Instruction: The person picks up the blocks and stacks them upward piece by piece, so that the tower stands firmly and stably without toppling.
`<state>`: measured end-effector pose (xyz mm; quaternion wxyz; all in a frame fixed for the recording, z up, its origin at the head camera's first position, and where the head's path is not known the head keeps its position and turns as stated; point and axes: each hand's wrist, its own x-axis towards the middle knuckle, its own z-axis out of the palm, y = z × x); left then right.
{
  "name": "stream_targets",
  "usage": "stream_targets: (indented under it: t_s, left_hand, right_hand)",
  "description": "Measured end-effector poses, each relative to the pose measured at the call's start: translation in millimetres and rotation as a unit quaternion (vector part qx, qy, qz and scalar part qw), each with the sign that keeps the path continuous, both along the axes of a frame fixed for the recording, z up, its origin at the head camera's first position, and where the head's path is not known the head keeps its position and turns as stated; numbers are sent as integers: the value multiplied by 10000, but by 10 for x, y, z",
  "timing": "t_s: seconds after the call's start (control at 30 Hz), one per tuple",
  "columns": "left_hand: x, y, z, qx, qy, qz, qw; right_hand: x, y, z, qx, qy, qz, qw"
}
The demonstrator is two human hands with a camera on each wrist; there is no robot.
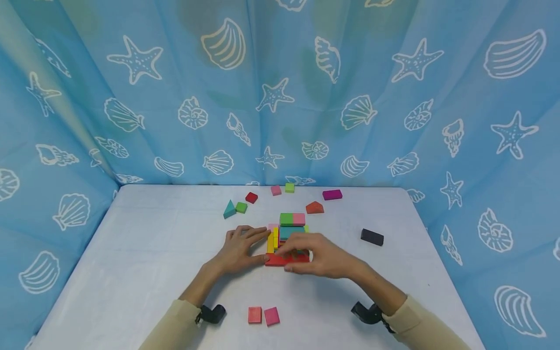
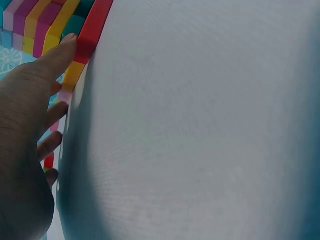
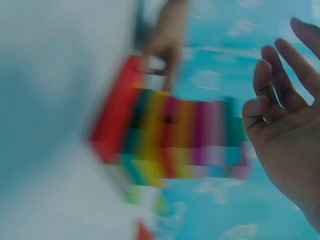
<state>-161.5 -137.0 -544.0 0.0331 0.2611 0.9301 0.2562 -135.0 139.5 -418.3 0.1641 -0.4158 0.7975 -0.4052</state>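
Observation:
Colourful wooden blocks stand packed together as a build at the table's middle, with a long red block (image 1: 276,261) along the front. Behind it show yellow blocks (image 1: 270,243), a teal block (image 1: 290,232), and a green block (image 1: 286,219) beside a pink block (image 1: 299,219). My left hand (image 1: 239,249) lies at the build's left side, thumb tip on the red block's left end and fingers spread. Over the build's front right is my right hand (image 1: 325,255), fingers loosely bent and holding nothing in the right wrist view, where the build is blurred. It hides part of the layers.
Behind the build lie a teal triangle (image 1: 229,209), small green and red blocks (image 1: 251,198), a purple block (image 1: 332,195) and an orange-red block (image 1: 315,208). A black block (image 1: 372,237) lies right. Two reddish squares, including a coral one (image 1: 254,315), sit near the front.

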Motion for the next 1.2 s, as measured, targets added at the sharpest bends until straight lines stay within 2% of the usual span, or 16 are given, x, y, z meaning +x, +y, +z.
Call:
stream_targets:
  t_s: [0.1,0.2,0.3,0.4,0.6,0.8,0.97,1.1,1.2]
  left_hand:
    - [-5,-3,3,-73,-28,33,10000]
    - [-5,-3,7,-133,-65,49,9999]
    - [-8,-2,8,-101,-61,28,9999]
    - [-14,-1,5,-48,-31,10,10000]
    - [-28,12,4,-138,-22,60,9999]
    - [-27,8,1,-108,-56,35,9999]
    - [-14,3,8,-117,-38,59,9999]
    - [-6,7,-4,-169,-16,107,9998]
    - [1,11,-11,-169,7,101,9998]
  right_hand:
    - [135,3,-268,522,-673,298,9959]
    - [246,-17,-528,1074,-1090,409,9874]
    - [342,-49,-722,1464,-1015,689,9816]
    - [424,-93,-830,1762,-743,965,9768]
    - [499,-177,-918,2109,-145,950,9728]
    - [487,-195,-910,2089,603,889,9720]
    - [489,-229,-882,1987,497,957,9741]
    - [507,-269,-907,2136,493,1191,9684]
    - [524,-294,-933,2174,525,1191,9674]
